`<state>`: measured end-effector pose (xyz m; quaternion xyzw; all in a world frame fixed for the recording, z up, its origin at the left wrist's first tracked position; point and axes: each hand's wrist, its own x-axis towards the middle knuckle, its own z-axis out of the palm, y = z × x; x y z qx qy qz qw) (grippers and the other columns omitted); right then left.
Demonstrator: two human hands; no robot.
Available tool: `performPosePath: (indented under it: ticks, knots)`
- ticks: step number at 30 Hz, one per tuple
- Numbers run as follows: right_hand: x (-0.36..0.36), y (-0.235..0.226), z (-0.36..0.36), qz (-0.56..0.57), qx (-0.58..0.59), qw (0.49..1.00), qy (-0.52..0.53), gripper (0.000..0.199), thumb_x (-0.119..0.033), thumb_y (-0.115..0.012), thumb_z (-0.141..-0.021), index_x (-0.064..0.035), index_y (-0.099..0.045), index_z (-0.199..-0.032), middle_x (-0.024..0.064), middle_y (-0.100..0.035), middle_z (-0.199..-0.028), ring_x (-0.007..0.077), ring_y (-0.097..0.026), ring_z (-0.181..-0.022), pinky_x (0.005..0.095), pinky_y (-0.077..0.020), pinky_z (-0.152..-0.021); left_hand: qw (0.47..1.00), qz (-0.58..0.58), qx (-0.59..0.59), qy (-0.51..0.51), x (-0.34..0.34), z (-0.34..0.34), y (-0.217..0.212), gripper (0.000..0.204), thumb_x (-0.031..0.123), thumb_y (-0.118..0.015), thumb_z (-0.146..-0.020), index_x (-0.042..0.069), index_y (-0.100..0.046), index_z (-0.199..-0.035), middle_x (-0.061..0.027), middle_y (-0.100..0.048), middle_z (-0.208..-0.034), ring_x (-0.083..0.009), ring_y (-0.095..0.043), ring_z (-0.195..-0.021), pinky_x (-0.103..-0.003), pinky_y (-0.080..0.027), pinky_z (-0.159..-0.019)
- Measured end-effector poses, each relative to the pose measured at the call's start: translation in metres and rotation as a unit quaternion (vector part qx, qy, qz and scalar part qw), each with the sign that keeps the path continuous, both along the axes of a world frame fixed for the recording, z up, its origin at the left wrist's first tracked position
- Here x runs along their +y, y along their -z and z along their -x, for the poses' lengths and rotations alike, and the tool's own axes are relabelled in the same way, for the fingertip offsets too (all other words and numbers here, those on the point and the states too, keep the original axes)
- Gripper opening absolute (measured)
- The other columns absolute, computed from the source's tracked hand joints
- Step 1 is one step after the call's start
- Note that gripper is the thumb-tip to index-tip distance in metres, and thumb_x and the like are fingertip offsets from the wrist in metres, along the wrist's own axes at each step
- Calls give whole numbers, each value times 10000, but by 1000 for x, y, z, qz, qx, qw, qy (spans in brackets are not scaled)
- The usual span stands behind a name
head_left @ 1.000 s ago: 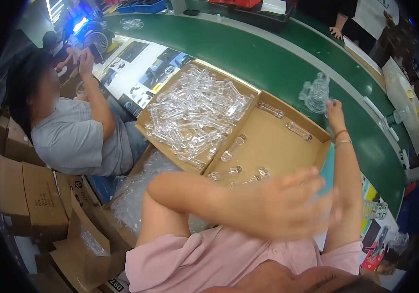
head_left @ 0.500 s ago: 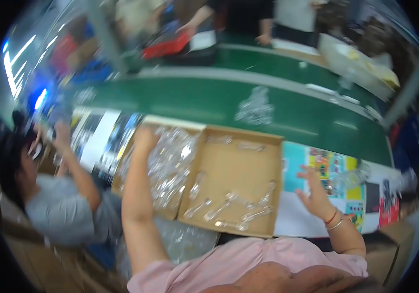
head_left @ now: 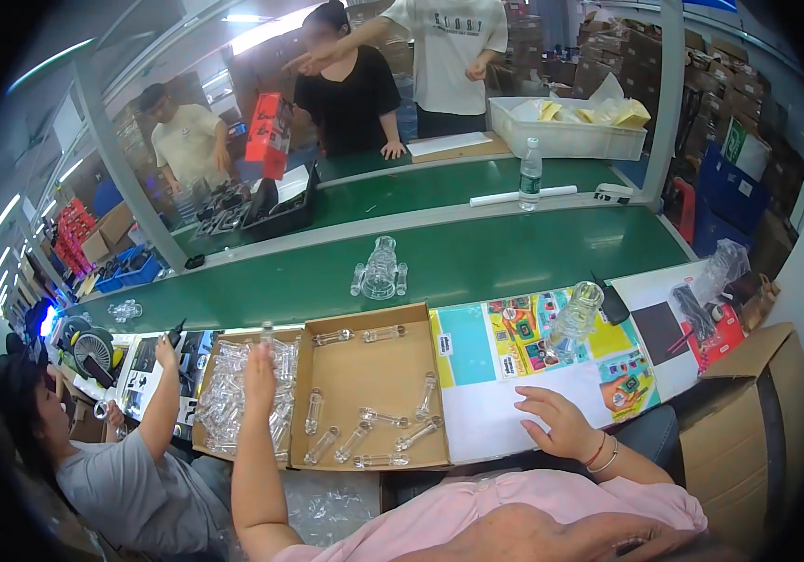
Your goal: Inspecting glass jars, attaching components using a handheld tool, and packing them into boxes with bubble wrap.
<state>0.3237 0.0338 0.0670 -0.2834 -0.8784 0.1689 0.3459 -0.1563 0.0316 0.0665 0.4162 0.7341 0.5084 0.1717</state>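
Observation:
My left hand (head_left: 260, 379) is raised over the left cardboard box, fingers closed on a clear tube (head_left: 267, 333) that pokes up past the fingertips. Beneath it, a heap of clear tubes (head_left: 224, 398) fills that box. Several more clear tubes (head_left: 384, 417) lie spread along the edges of the shallow cardboard box (head_left: 374, 375) beside it. My right hand (head_left: 557, 426) hovers over a white sheet to the right, fingers apart and holding nothing. Beyond it, a clear vessel (head_left: 576, 320) rests on a colourful printed sheet (head_left: 463, 361).
A clear piece with side tubes (head_left: 380, 270) sits on the green conveyor belt (head_left: 496, 244); another clear piece (head_left: 126, 310) is farther left. A seated co-worker (head_left: 130, 468) works at my left. Across the belt stand people, a water bottle (head_left: 530, 176) and a white bin (head_left: 571, 136).
My view has swung and become sharper. My left hand has come back from the far part of the tube box and now shows a tube. My right hand has moved nearer the shallow box.

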Motion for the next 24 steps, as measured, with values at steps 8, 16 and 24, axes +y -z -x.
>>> performPosePath:
  ticks: [8,16,24]
  knots:
    - [-8,13,-27,-20,30,999,15,237,-61,-608,-752,-38,-580,-986,120,-563,-1096,267,-558,-935,333,-452,-805,967,5,-220,127,-14,-64,31,343,100,-486,-887,47,-397,-1214,-50,-570,-866,-84,-469,-595,-243,-470,-581]
    - [-14,17,-43,-20,41,998,42,221,-53,-606,-749,-33,-586,-968,116,-589,-1039,276,-563,-909,336,-460,-780,946,-11,-281,164,-16,-78,54,317,111,-505,-893,1,-460,-1187,-93,-583,-862,-148,-609,-761,-235,-514,-686]
    - [-14,21,-39,-22,54,998,34,197,-53,-602,-748,-36,-601,-944,101,-605,-1013,266,-574,-884,331,-467,-769,932,-5,-322,165,-15,-74,64,256,89,-496,-892,8,-422,-1123,-121,-558,-941,-192,-614,-768,-297,-536,-728]
